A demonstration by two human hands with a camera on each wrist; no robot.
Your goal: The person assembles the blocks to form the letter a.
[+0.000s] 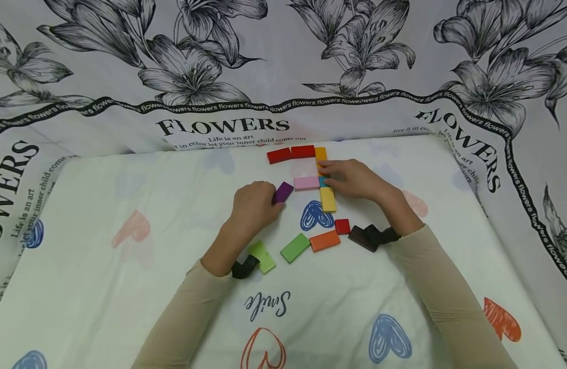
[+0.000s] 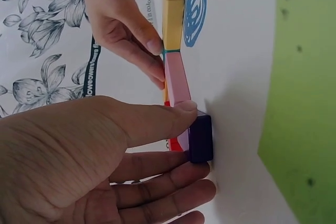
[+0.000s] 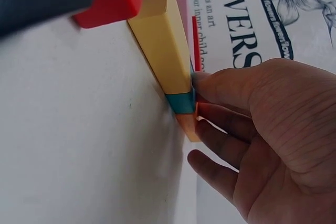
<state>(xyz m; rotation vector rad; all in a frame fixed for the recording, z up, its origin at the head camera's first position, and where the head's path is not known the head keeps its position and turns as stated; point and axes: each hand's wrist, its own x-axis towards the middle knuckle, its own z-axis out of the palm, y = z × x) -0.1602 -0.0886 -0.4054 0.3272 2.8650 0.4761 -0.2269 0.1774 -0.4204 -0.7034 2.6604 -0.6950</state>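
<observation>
My left hand [image 1: 253, 207] pinches a purple block [image 1: 283, 192] between thumb and fingers, low over the cloth. Close beside that block lies a pink block [image 1: 306, 183]. The pink block's other end meets a column made of an orange-yellow block [image 1: 320, 154], a small blue block [image 1: 323, 182] and a yellow block [image 1: 328, 200]. With relaxed fingers, my right hand [image 1: 355, 179] touches this column, its thumb at the blue block and its fingertips by the orange-yellow one. From the column's top, two red blocks [image 1: 303, 151] run leftward.
Nearer me lie a light green block [image 1: 262, 257], a green block [image 1: 295, 248], an orange block [image 1: 325, 241], a small red block [image 1: 342, 226] and a dark brown block [image 1: 361, 239]. A black strap [image 1: 245, 267] circles each wrist. The cloth [image 1: 103, 287] is printed with hearts.
</observation>
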